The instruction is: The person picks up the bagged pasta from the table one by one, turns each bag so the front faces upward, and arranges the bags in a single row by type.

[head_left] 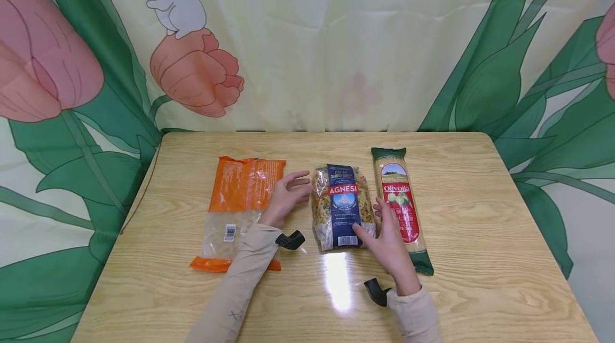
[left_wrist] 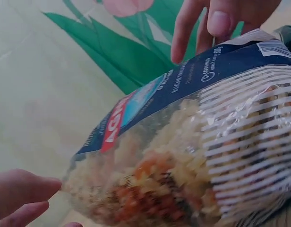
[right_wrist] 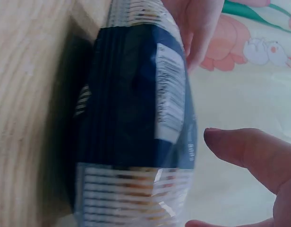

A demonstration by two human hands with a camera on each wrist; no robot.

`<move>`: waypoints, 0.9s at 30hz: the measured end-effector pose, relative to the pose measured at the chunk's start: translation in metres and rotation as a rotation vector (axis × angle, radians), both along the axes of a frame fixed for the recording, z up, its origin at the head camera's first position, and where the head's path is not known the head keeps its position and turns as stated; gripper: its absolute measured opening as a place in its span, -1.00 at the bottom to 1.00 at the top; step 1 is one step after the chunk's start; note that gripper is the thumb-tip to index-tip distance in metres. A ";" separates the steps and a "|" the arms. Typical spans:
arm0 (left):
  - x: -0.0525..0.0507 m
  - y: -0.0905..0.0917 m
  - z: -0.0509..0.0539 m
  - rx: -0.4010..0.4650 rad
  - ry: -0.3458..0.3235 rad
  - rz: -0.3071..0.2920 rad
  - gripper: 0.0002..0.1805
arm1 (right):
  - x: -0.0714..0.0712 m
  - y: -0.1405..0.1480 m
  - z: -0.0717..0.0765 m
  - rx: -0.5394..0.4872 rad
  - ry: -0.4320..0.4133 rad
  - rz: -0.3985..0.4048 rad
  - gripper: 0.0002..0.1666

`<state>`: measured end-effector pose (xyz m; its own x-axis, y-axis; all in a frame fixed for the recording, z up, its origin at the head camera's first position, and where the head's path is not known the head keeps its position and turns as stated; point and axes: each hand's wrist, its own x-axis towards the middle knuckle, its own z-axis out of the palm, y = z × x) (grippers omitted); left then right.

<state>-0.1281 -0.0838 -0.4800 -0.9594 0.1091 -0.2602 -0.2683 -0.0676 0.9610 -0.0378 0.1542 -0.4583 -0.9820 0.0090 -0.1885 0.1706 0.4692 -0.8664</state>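
A bag of mixed-colour pasta with a dark blue AGNESI label [head_left: 345, 201] lies on the table between my two hands. Beside its left edge is my left hand [head_left: 288, 197], fingers loosely extended; in the left wrist view its fingertips [left_wrist: 44, 185] come right up to the bag, and contact is hard to judge. My right hand [head_left: 390, 241] spreads around the bag's lower right corner, thumb over the front. From the right wrist view, that thumb [right_wrist: 249, 146] appears slightly apart from the bag [right_wrist: 131, 104]. Neither hand grips it.
To the right lies a long Olivoilà spaghetti pack [head_left: 401, 204], close to my right fingers. An orange and clear plastic packet [head_left: 245, 185] lies flat at left, partly under my left forearm. A flower-print curtain [head_left: 307, 65] hangs behind the wooden table [head_left: 480, 225].
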 end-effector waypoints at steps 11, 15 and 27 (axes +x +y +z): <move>0.006 -0.037 0.019 -0.039 0.103 -0.024 -0.51 | -0.002 -0.021 0.014 0.049 0.263 0.004 -0.09; 0.006 -0.052 0.023 -0.069 0.131 0.011 -0.53 | -0.004 -0.031 0.017 0.029 0.316 0.026 -0.12; 0.006 -0.097 0.028 -0.219 0.172 0.065 -0.53 | -0.004 -0.070 0.019 0.002 0.449 0.129 -0.18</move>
<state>-0.1219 -0.1804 -0.4516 -0.9946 0.0047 -0.1037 -0.1022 0.1349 0.9856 -0.0422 0.0839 -0.4393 -0.9595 -0.1186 0.2555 -0.2810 0.4640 -0.8401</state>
